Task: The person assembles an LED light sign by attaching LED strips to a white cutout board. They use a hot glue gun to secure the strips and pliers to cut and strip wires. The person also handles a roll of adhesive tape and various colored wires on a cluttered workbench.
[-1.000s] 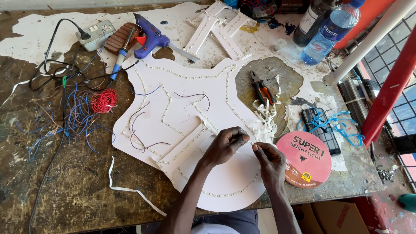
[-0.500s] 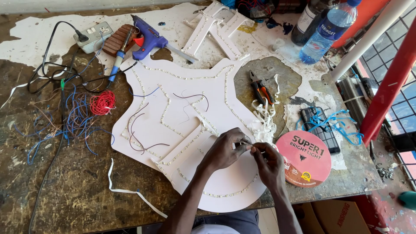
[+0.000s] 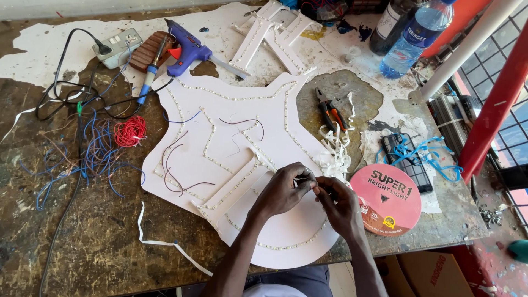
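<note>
My left hand (image 3: 286, 191) and my right hand (image 3: 340, 204) meet over the lower right part of a white shaped board (image 3: 220, 132) edged with thin light strips. Their fingertips pinch a small thin strip piece (image 3: 314, 185) between them; it is too small to make out clearly. Loose dark and blue wires (image 3: 176, 165) lie across the board. A pile of white peeled strip scraps (image 3: 335, 151) sits just beyond my right hand.
Pink round reel (image 3: 386, 199) at right, pliers (image 3: 329, 110) on a stained patch, a phone (image 3: 406, 160) under blue cord, blue glue gun (image 3: 190, 50), power socket (image 3: 116, 44), red wire coil (image 3: 131, 131), tangled blue wires (image 3: 82, 159), two bottles (image 3: 410, 33), white cut letters (image 3: 269, 33).
My two hands have drawn closer together, fingertips now touching around the small strip piece. The view has shifted slightly; the board and tools have not moved.
</note>
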